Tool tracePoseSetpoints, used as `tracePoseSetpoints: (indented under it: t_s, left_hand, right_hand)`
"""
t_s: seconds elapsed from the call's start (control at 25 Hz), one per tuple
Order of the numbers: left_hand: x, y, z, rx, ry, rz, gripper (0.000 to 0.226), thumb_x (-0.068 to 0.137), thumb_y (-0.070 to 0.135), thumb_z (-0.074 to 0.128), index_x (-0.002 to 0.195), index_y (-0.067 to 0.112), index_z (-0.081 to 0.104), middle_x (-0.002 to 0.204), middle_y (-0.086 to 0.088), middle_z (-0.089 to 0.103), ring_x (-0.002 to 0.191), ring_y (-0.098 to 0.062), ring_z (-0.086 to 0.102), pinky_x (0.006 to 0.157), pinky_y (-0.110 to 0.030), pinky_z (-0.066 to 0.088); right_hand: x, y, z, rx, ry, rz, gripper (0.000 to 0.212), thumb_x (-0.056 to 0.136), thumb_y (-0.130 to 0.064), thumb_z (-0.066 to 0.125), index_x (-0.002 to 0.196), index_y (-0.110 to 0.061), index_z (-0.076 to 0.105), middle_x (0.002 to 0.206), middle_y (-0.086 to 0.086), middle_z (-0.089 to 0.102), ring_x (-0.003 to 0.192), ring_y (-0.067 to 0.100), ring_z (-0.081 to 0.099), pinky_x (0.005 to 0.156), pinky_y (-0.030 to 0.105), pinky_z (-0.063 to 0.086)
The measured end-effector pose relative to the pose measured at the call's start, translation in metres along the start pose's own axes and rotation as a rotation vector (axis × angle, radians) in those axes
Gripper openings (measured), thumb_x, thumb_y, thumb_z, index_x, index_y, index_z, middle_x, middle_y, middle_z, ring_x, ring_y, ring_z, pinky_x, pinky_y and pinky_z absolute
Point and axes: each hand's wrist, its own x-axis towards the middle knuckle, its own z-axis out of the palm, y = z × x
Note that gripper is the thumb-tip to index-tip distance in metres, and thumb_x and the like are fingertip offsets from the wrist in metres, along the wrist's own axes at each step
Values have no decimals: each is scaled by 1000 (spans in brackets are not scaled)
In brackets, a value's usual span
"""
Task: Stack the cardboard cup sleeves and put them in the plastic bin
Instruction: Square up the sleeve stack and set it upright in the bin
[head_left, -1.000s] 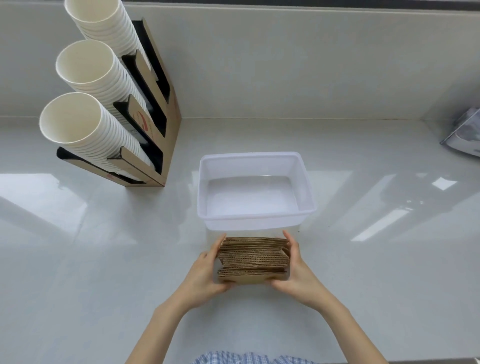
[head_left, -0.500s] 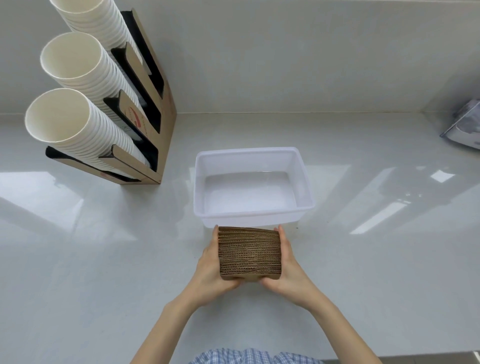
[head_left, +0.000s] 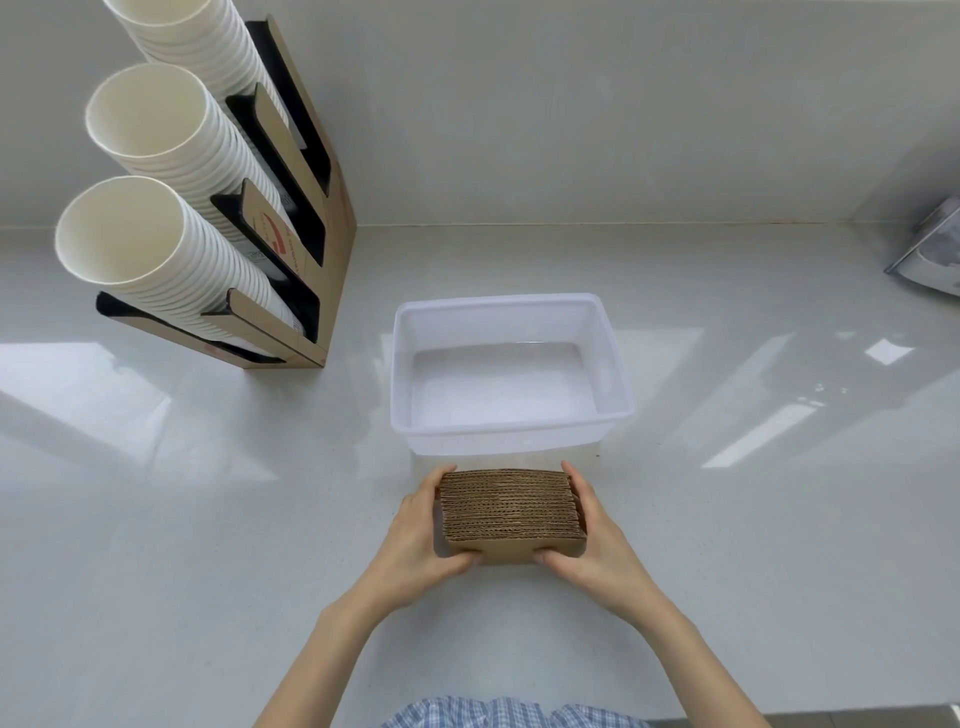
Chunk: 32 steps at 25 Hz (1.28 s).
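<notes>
A tight stack of brown corrugated cardboard cup sleeves (head_left: 510, 509) stands on edge on the white counter, just in front of the plastic bin. My left hand (head_left: 420, 538) presses its left side and my right hand (head_left: 597, 540) presses its right side, thumbs under the front. The translucent white plastic bin (head_left: 506, 429) sits directly behind the stack and holds nothing.
A cardboard cup dispenser (head_left: 306, 208) with three tilted rows of white paper cups (head_left: 140, 244) stands at the back left. A grey object (head_left: 930, 254) lies at the right edge. The wall runs along the back of the counter (head_left: 208, 519).
The sleeves were loose and fanned; my hands have squeezed them into a neat compact block and kept them in front of the bin.
</notes>
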Motion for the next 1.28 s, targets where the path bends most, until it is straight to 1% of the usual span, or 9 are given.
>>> tracePoseSetpoints:
  t_s: [0.12, 0.36, 0.56, 0.72, 0.84, 0.92, 1.04, 1.16, 1.28]
  left_hand:
    - [1, 2, 0, 28, -9, -2, 72, 54, 41, 68, 111, 47, 24, 113, 16, 44, 117, -14, 41, 103, -33, 39]
    - [4, 10, -7, 281, -61, 64, 91, 61, 37, 68, 137, 23, 20, 131, 3, 41, 123, -14, 40, 106, -32, 34]
    - [5, 20, -2, 522, -40, 137, 79, 66, 31, 66, 131, 14, 25, 130, -2, 37, 120, -18, 37, 98, -27, 31]
    - [6, 25, -3, 567, -76, 113, 88, 67, 32, 63, 139, 24, 13, 128, -3, 35, 119, -21, 35, 101, -28, 28]
    - [5, 27, -1, 596, -68, 100, 87, 63, 42, 58, 137, 25, 16, 129, -2, 33, 120, -20, 30, 102, -29, 24]
    - [5, 27, -1, 591, -69, 98, 91, 56, 53, 47, 137, 24, 17, 131, 0, 34, 121, -19, 29, 102, -29, 25]
    - [5, 28, -5, 524, -72, 89, 88, 57, 50, 50, 136, 24, 21, 129, 2, 38, 117, -17, 32, 101, -28, 29]
    - [4, 32, -12, 404, -76, 80, 92, 49, 56, 52, 132, 27, 28, 124, 7, 43, 113, -15, 38, 96, -28, 35]
    - [4, 42, -18, 218, -91, 41, 90, 45, 54, 58, 127, 28, 33, 115, 8, 45, 108, -14, 43, 87, -25, 37]
  right_hand:
    - [0, 2, 2, -32, 15, -33, 90, 74, -13, 70, 142, -26, 13, 128, -7, 44, 118, 6, 45, 82, -10, 31]
    - [0, -1, 1, -69, 23, -55, 85, 71, -15, 72, 136, -28, 20, 121, -5, 48, 105, 2, 51, 78, -6, 36]
    - [0, -6, 1, -41, 10, -82, 75, 64, -15, 68, 112, -53, 26, 120, 1, 49, 103, 6, 53, 74, 1, 42]
    - [1, -17, -4, 23, -46, -123, 83, 68, -2, 67, 125, -46, 26, 124, 0, 42, 107, -16, 45, 82, -1, 39]
    - [2, -22, -9, 17, -74, -133, 89, 70, 0, 65, 130, -47, 20, 124, -1, 41, 110, -17, 42, 83, -3, 37]
    - [2, -23, -9, 13, -79, -131, 92, 70, -2, 66, 131, -49, 16, 125, -3, 41, 113, -17, 40, 84, -2, 38]
    - [1, -24, -8, 45, -87, -125, 92, 71, -3, 67, 130, -51, 15, 125, -8, 41, 112, -23, 38, 84, -1, 40]
    - [1, -29, -11, 62, -72, -145, 91, 66, -13, 69, 122, -61, 15, 125, -14, 43, 121, -2, 44, 102, 16, 38]
    - [0, -39, -20, 138, -65, -172, 88, 63, -16, 68, 121, -62, 20, 126, -11, 47, 119, 7, 48, 100, 27, 44]
